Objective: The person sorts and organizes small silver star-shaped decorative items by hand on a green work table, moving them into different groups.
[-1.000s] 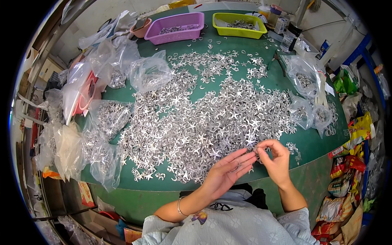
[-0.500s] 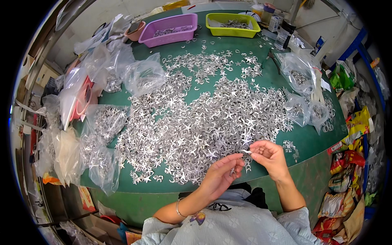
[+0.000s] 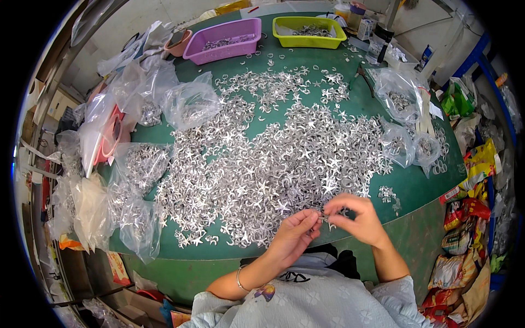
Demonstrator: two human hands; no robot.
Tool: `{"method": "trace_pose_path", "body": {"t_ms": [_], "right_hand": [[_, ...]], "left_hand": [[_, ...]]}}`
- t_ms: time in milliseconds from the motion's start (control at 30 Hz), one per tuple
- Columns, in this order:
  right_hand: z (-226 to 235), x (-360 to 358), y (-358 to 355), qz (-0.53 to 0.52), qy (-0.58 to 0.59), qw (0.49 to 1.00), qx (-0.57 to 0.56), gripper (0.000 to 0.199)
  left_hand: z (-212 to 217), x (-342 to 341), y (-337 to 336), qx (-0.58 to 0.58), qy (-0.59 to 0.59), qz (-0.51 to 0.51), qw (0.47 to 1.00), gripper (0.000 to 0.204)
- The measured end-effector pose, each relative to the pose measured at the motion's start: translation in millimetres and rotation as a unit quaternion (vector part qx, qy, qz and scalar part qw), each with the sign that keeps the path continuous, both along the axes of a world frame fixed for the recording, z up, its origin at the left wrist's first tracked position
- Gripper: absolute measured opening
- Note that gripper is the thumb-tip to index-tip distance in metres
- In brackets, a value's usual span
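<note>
A broad heap of small silvery metal pieces [image 3: 262,169], many star-shaped and others curved like rings, is spread over the green table [image 3: 415,186]. At its near edge my left hand [image 3: 295,232] is closed, thumb and forefinger pinching a small silvery metal piece [image 3: 322,215]. My right hand [image 3: 358,218] meets it there, its fingers pinched around the same spot from the right. Fingertips cover most of the piece, so its exact shape is hidden.
A purple basin [image 3: 219,52] and a yellow-green basin [image 3: 306,42] holding metal pieces stand at the far edge. Clear bags of pieces [image 3: 139,224] line the left side, with another bag [image 3: 399,101] at the right. A small cluster [image 3: 387,193] lies right of my hands.
My right hand has moved slightly left and down to my left hand. The pale piece it held up is now mostly covered by fingers. My left fingers have closed more tightly.
</note>
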State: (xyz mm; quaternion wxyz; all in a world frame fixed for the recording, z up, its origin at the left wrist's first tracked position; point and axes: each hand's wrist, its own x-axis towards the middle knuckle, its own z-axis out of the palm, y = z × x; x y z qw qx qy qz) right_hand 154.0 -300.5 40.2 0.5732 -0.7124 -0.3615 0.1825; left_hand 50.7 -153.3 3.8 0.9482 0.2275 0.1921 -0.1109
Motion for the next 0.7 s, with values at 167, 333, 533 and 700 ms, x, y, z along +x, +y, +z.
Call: {"method": "trace_pose_path", "body": {"t_ms": [167,333,533,700], "right_hand": [[-8.3,22.9,12.1,-0.156,-0.098,0.982,-0.045,0.017],[-27.4,47.5,27.4,-0.195,-0.351,0.897,-0.187,0.013],[-30.1,45.8,26.5,-0.213,-0.346,0.902,-0.147,0.009],[-22.1,33.9,13.8,-0.227,-0.187,0.955,-0.045,0.01]], "left_hand": [[2.8,0.3,-1.1,0.014,0.013,0.01,1.0,0.019],[2.6,0.3,-0.6,0.015,0.015,0.008,1.0,0.021],[4.7,-0.1,1.3,0.011,0.021,0.012,1.0,0.022],[6.0,1.2,1.4,0.009,0.014,0.013,1.0,0.024]]}}
